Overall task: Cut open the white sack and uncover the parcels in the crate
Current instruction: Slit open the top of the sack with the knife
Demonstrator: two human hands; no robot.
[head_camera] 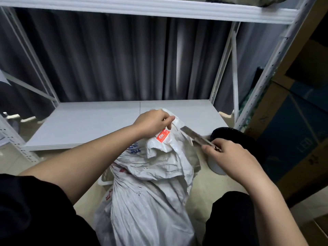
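White sack (152, 174) top pinched taut by left hand (152, 123); right hand (229, 157) grips blade (195, 134), apparently touching the neck from the right.

I see a white metal shelving rack (230, 71) before dark grey curtains (106, 59), cardboard boxes (292, 121) stacked at right, on a pale tiled floor (10, 160).

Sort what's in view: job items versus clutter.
Job: crumpled white woven sack; left hand pinching its top; right hand holding the flat metal blade; white plastic crate beneath.
Clutter: white metal shelf; black round bin; brown cardboard boxes.
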